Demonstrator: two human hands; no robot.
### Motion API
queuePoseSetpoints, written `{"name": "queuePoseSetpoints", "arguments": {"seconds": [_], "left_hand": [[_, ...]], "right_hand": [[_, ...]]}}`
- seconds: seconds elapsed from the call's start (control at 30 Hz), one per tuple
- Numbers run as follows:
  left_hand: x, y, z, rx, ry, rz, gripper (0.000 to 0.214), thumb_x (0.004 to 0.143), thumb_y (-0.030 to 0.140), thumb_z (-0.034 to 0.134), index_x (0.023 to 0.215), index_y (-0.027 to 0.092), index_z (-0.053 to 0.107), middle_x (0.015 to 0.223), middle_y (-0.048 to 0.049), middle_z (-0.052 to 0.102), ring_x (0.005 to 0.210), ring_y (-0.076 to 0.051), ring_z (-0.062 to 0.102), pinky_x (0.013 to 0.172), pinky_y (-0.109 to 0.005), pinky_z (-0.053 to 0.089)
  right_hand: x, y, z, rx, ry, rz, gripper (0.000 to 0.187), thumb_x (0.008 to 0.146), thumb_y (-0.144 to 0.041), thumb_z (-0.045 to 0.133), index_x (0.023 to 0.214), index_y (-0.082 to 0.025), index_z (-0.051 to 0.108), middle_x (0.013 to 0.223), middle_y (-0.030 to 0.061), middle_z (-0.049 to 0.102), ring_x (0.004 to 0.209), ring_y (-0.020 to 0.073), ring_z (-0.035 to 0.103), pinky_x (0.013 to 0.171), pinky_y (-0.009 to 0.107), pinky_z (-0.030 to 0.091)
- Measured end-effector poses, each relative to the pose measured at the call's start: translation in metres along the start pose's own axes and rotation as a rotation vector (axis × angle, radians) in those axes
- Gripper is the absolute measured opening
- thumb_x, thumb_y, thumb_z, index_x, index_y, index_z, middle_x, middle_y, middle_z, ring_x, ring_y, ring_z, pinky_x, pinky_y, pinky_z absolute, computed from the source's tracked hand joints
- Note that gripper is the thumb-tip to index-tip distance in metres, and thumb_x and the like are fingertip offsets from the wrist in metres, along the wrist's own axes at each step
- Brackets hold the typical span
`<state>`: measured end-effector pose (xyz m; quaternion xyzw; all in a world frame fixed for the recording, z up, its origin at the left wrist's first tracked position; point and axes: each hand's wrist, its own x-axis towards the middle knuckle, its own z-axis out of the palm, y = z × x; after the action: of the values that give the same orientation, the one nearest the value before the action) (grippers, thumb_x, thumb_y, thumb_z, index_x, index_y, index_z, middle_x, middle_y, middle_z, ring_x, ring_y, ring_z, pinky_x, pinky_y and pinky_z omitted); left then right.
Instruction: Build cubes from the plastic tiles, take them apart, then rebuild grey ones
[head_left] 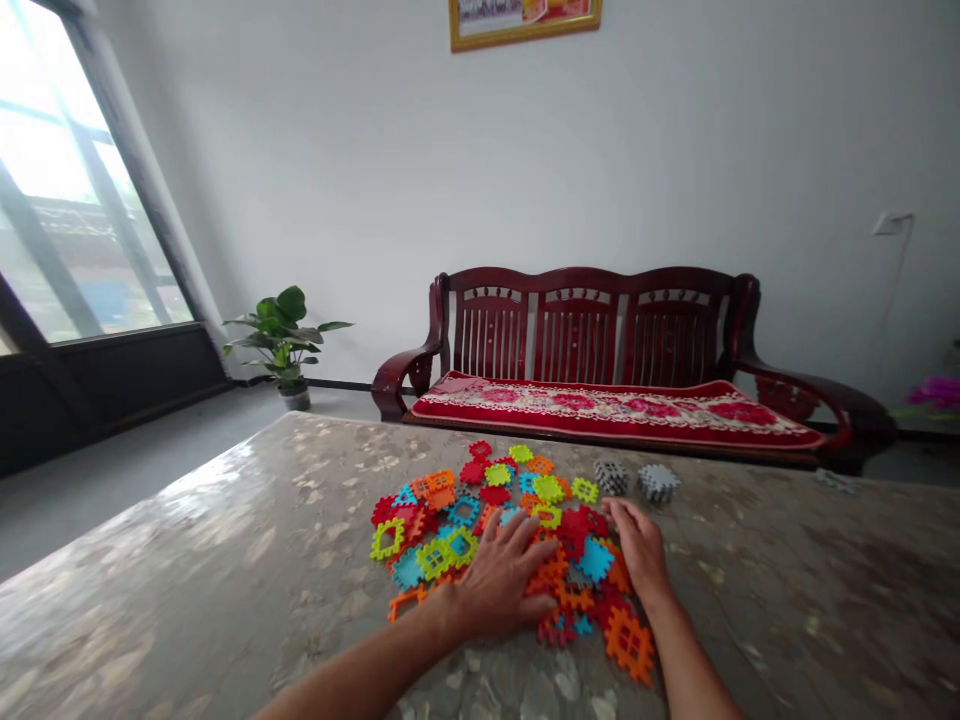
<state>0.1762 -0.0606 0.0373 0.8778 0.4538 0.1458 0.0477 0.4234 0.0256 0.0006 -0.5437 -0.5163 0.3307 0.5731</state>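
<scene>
A heap of plastic interlocking tiles (596, 560) in red, orange, blue and lime green lies on the table, many with window-like cutouts. My left hand (506, 575) rests over the middle of the heap, palm down with its fingers spread, hiding some tiles. My right hand (637, 540) stands on its edge along the heap's right side, its fingers loosely curved near the red tiles (577, 525); no tile shows in it. Beyond my right hand stand a stack of dark grey tiles (611, 476) and a stack of light grey tiles (658, 482).
The patterned table (247, 560) spreads out on both sides of the heap. A loose grey tile (836, 481) lies far right. Behind the table stand a dark red wooden bench (574, 335) with a red floral cover (615, 408) and a potted plant (285, 335).
</scene>
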Motion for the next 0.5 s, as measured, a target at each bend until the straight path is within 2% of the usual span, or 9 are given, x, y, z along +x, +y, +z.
{"name": "queuePoseSetpoints", "arguments": {"seconds": [0.1,0.2,0.37,0.5], "left_hand": [[-0.001,0.016,0.014,-0.06,-0.055,0.043,0.086,0.076,0.075,0.053,0.15,0.038,0.029,0.158,-0.0105,0.03,0.145,-0.035,0.027,0.115,-0.066,0.016],[0.005,0.014,0.019,-0.046,-0.04,0.01,0.081,0.08,0.071,0.052,0.15,0.037,0.03,0.158,-0.0114,0.031,0.144,-0.034,0.029,0.115,-0.065,0.018],[0.019,0.002,0.017,0.02,0.004,-0.04,0.072,0.084,0.067,0.051,0.146,0.034,0.036,0.154,-0.0113,0.038,0.141,-0.032,0.033,0.115,-0.062,0.022],[0.008,-0.001,0.008,0.051,0.025,-0.057,0.062,0.09,0.055,0.05,0.146,0.035,0.036,0.154,-0.008,0.039,0.143,-0.029,0.031,0.118,-0.061,0.018]], "right_hand": [[0.001,0.001,-0.003,-0.087,-0.001,-0.05,0.052,0.075,-0.063,0.053,0.091,-0.018,0.073,0.102,0.0116,0.075,0.101,0.0299,0.066,0.092,0.041,0.049],[0.001,0.002,-0.003,-0.138,-0.094,-0.077,0.05,0.077,-0.062,0.052,0.092,-0.019,0.073,0.101,0.0114,0.075,0.099,0.0299,0.067,0.09,0.041,0.051],[0.001,0.003,0.001,-0.181,-0.202,-0.113,0.047,0.079,-0.06,0.053,0.091,-0.02,0.074,0.099,0.0093,0.076,0.098,0.0289,0.067,0.091,0.041,0.05],[0.004,0.008,0.002,-0.207,-0.208,-0.147,0.045,0.08,-0.058,0.053,0.093,-0.021,0.074,0.101,0.0092,0.075,0.101,0.0285,0.066,0.094,0.041,0.049]]}}
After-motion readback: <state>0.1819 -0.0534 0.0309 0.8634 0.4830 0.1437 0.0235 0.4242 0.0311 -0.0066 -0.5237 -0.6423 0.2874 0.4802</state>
